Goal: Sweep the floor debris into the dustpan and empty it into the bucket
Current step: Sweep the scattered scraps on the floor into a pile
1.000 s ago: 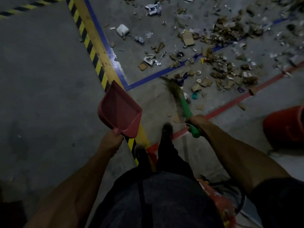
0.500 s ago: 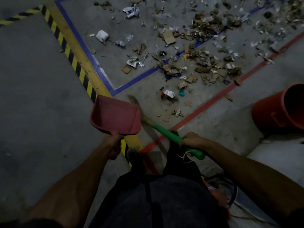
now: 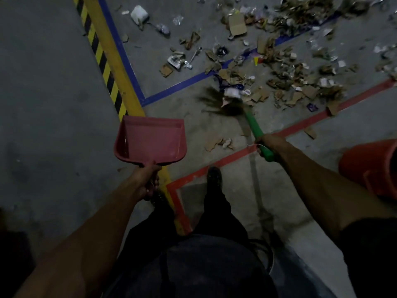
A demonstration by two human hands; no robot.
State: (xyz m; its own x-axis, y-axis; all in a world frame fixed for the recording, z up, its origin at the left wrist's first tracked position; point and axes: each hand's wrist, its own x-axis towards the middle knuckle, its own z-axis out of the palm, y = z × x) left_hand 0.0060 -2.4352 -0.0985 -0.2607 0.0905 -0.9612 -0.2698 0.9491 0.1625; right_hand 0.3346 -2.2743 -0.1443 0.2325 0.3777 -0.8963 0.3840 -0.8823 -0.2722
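Head view, looking down at a grey concrete floor (image 3: 53, 104). Left hand (image 3: 148, 181) curled tight round the handle of a pink dustpan (image 3: 150, 143), pan held above the floor with its open mouth facing away, just beside the yellow floor stripe (image 3: 111, 54) with its black hazard hatching. Nothing visible inside the pan. Right hand (image 3: 266, 143) wrapped round the green handle of a broom (image 3: 253, 123), bristles blurred and down among the nearest scraps, close to the blue tape line (image 3: 189, 81). Debris (image 3: 287, 80) of torn cardboard, paper and small litter spread across the far right part of the floor, straddling the blue line and reaching the red tape line (image 3: 300, 125); a few loose cardboard bits (image 3: 217, 144) lying between dustpan and broom handle. Orange bucket (image 3: 369, 166) at the right edge, partly cut off, well apart from the dustpan. Dark trouser legs and one shoe (image 3: 213, 175) at the red tape corner.
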